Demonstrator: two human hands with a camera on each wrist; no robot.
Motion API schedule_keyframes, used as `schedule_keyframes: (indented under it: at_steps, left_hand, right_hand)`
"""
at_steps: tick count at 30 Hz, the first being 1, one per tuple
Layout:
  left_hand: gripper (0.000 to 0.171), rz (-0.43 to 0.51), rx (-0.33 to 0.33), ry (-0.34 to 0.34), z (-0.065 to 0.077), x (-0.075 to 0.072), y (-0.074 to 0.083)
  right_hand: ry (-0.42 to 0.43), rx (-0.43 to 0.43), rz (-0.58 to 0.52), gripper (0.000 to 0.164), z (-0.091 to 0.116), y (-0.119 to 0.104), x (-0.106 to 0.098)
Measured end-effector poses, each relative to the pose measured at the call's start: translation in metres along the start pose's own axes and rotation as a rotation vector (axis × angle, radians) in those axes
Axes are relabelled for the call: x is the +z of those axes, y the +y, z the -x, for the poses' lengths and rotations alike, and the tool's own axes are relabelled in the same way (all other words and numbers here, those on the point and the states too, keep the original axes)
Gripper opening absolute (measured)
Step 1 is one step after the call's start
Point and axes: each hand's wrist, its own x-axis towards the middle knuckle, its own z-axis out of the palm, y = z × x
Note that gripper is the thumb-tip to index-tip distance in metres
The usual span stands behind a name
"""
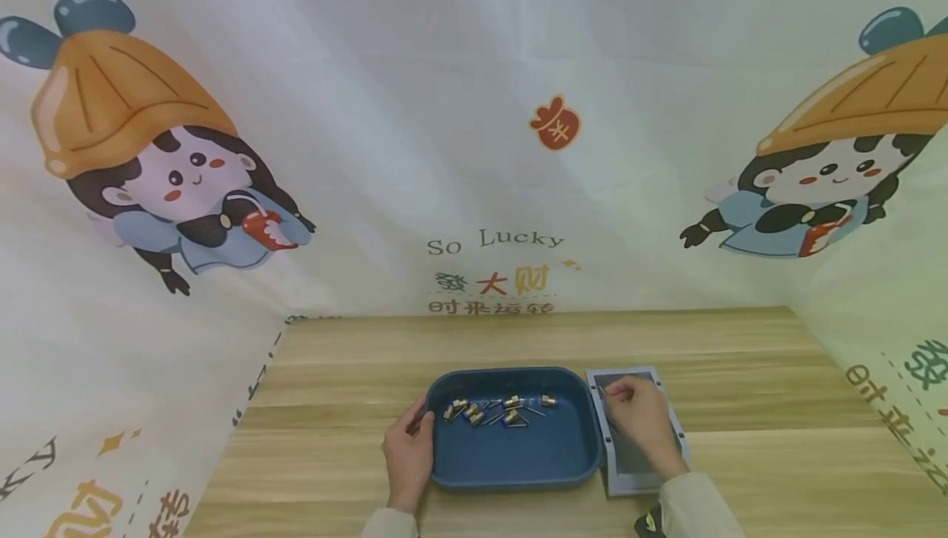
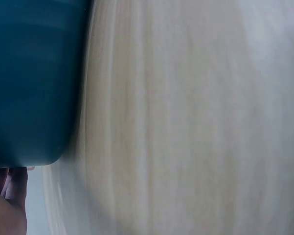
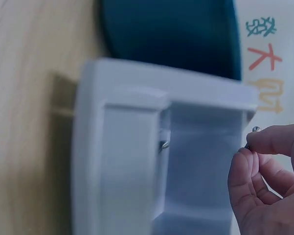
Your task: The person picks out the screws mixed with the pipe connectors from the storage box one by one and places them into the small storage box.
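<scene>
Your right hand (image 1: 638,416) pinches a small metal piece (image 3: 256,129) between thumb and finger, above the light grey box (image 3: 112,78), near the side where the blue tray (image 1: 518,484) stands. Your left hand (image 1: 409,456) holds the left end of this tray, thumb at the rim, fingers along the outer wall. Inside the tray, the brass-coloured parts (image 1: 474,415) and thin metal pins (image 1: 535,411) lie mixed toward the far side. Please be careful: the piece shows only a little outside your fingers, so a loose pinch could let it roll and fall onto the bench (image 1: 318,406), or between box and tray, which stand very close. Another shiny bit (image 3: 164,145) seems to lie inside the box by the divider, and a piece dropped there may be hard to pick out. If your left hand pulled the tray suddenly, it could push the box and spoil your aim. About writing, the cloth wall (image 1: 474,110) reads "So Lucky", then "發大财" and "时来运转"; I find no readable brand on the tray or the box.
</scene>
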Motion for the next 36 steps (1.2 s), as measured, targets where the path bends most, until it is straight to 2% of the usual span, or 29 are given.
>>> schedule_keyframes:
  at_steps: [6,12,19,27,36]
  left_hand:
    - [0.030,-0.006,0.002,0.007,0.001,0.001,-0.002]
    - [0.030,-0.005,-0.007,0.011,0.001,0.000,-0.001]
    - [0.030,0.006,-0.006,0.007,0.000,0.002,-0.001]
    - [0.030,0.010,-0.013,-0.004,0.000,0.001,-0.001]
    - [0.031,0.007,-0.020,-0.010,0.000,0.000,-0.001]
  right_hand:
    - [-0.008,0.006,0.034,0.009,0.005,0.015,-0.003]
    - [-0.030,0.017,0.034,0.009,0.009,0.025,0.003]
    - [-0.028,-0.005,0.104,0.008,0.010,0.035,0.010]
    - [-0.045,0.000,0.137,0.009,0.013,0.042,0.017]
    - [-0.043,0.011,0.145,0.011,0.014,0.040,0.017]
